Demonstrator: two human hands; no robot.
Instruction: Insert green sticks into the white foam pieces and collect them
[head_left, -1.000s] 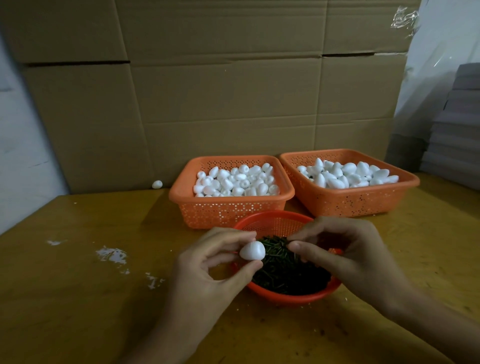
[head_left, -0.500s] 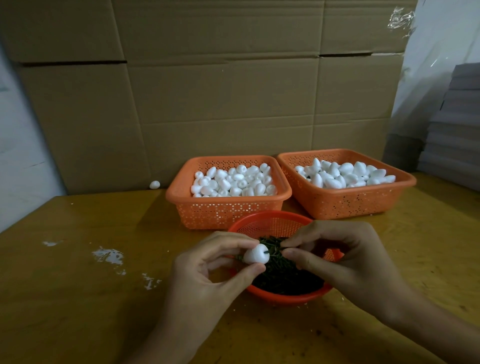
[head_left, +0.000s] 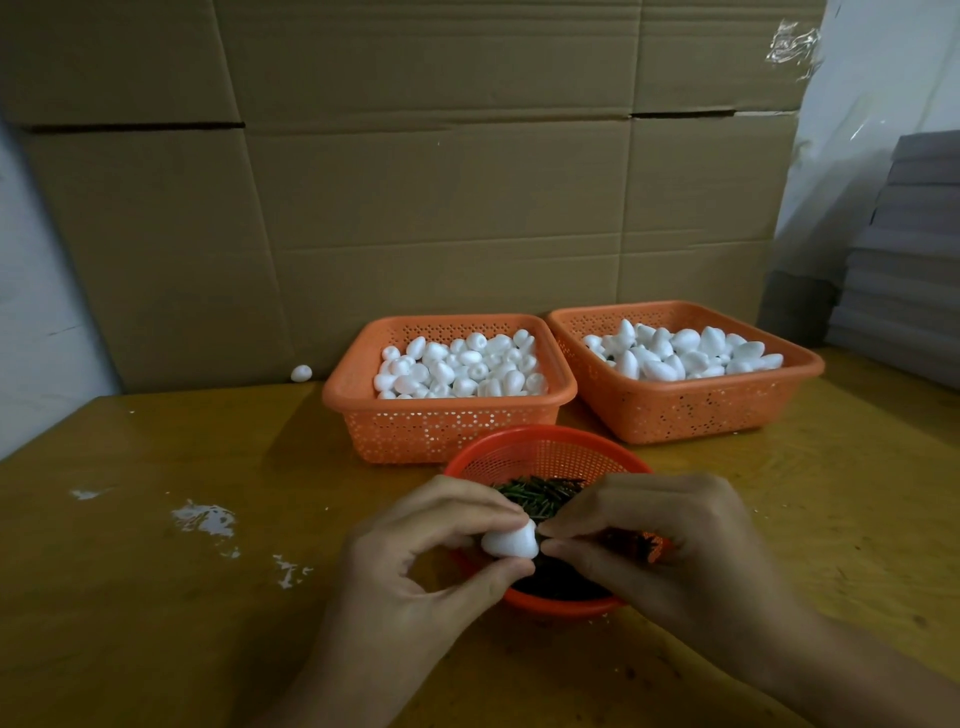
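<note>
My left hand (head_left: 415, 556) pinches a white foam piece (head_left: 510, 543) between thumb and fingers, above the round red basket (head_left: 545, 447) of green sticks (head_left: 540, 493). My right hand (head_left: 660, 545) has its thumb and forefinger pinched together right against the foam piece's right side; whatever they hold is hidden between the fingertips. Behind stand two orange baskets of white foam pieces, the left basket (head_left: 447, 426) and the right basket (head_left: 691, 410).
A loose foam piece (head_left: 301, 372) lies by the cardboard wall (head_left: 415, 208) at the back left. White scuffs (head_left: 205, 519) mark the wooden table (head_left: 156, 597). A grey stack (head_left: 904, 260) rises at the right edge.
My right hand moved left from over the sticks until its pinched fingertips met the foam piece. The left hand kept holding the foam piece over the round basket.
</note>
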